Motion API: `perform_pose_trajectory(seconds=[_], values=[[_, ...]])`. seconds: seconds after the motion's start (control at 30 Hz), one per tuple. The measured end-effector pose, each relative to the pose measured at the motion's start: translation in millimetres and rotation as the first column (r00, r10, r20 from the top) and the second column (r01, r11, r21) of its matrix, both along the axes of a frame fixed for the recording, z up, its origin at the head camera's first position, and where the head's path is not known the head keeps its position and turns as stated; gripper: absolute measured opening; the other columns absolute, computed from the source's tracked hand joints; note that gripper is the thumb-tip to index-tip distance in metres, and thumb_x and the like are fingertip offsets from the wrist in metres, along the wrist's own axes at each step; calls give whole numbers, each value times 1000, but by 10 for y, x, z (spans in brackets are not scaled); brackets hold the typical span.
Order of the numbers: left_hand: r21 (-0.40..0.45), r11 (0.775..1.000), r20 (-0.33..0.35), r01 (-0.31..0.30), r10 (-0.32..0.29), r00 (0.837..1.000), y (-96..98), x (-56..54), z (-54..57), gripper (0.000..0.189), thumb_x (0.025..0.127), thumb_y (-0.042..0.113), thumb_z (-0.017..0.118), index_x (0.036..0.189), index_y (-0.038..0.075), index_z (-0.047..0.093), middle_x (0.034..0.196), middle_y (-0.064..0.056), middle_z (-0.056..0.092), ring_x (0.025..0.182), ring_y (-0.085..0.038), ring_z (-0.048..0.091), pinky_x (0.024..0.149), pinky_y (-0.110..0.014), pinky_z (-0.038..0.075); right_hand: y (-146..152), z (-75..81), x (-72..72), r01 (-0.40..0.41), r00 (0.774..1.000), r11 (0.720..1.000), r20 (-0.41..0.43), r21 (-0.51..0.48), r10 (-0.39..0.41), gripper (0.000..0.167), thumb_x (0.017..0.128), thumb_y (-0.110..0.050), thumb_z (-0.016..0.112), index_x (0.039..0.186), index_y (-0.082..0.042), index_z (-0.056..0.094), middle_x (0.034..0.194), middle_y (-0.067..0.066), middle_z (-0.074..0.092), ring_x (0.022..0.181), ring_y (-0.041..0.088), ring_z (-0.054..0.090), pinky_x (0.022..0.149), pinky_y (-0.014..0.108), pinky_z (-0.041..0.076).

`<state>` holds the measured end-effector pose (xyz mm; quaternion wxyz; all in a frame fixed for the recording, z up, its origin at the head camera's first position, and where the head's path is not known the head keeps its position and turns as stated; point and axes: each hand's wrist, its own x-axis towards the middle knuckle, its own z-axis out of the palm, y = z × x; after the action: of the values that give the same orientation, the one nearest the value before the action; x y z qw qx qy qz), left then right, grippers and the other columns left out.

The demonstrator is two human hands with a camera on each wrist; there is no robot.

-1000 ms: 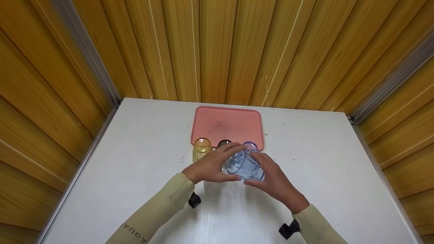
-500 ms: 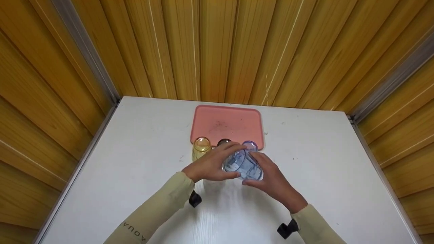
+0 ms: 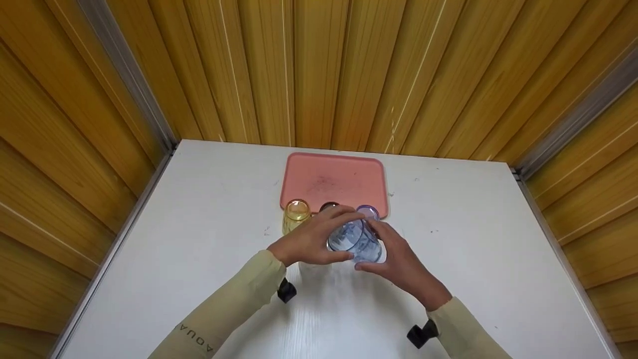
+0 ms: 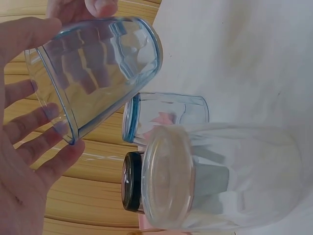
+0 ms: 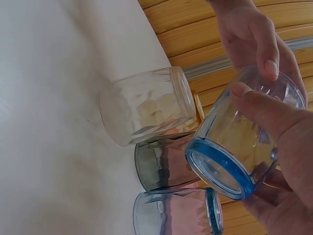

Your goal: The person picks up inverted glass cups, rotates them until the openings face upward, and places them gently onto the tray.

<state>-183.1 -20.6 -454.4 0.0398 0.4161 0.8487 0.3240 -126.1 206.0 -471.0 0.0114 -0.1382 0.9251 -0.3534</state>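
A clear blue drinking glass (image 3: 368,249) is held tilted above the table between both hands, its wide rim toward the left. My left hand (image 3: 314,243) grips it at the rim, thumb on one side and fingers spread along the other. My right hand (image 3: 404,264) holds it nearer the thick blue base, thumb across its side in the right wrist view. Close behind stand upside-down glasses: a yellow one (image 3: 297,214), a dark grey one (image 5: 164,164) and a bluish-purple one (image 3: 369,212). A colourless glass (image 4: 244,181) stands nearest, mostly covered by my left hand in the head view.
A pink tray (image 3: 334,177) lies flat at the back of the white table (image 3: 224,209), just behind the row of glasses. Wood-patterned panels (image 3: 319,75) enclose the table at the back and sides.
The blue glass has turned slightly between the hands, its base end swinging a little to the left. The right hand has shifted slightly with it; the standing glasses stay put.
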Motion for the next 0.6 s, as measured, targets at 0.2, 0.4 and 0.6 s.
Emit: perform_pose_trajectory(seconds=[0.2,0.4,0.6], values=[[-8,1000,-19,0,0,1000,9,4,25,79,79,49,72,147,44,32,149,12,37,131,-16,46,103,-41,48,1,8,-8,-6,1000,1000,11,-10,6,102,70,-34,86,152,-25,26,152,-1,37,137,22,43,105,42,45],[-22,1000,-38,-5,4,999,13,5,41,79,80,50,70,147,45,30,150,10,36,132,-16,45,103,-41,49,-15,-4,-21,1,1000,1000,24,-20,0,101,71,-33,86,152,-24,27,153,0,37,136,24,44,105,43,45],[-22,1000,-80,13,-15,997,19,0,51,78,80,49,70,148,43,31,150,9,38,133,-14,43,103,-39,49,-27,-22,-29,-7,1000,1000,13,-31,8,100,71,-31,86,152,-21,27,151,0,38,134,22,46,104,40,47]])
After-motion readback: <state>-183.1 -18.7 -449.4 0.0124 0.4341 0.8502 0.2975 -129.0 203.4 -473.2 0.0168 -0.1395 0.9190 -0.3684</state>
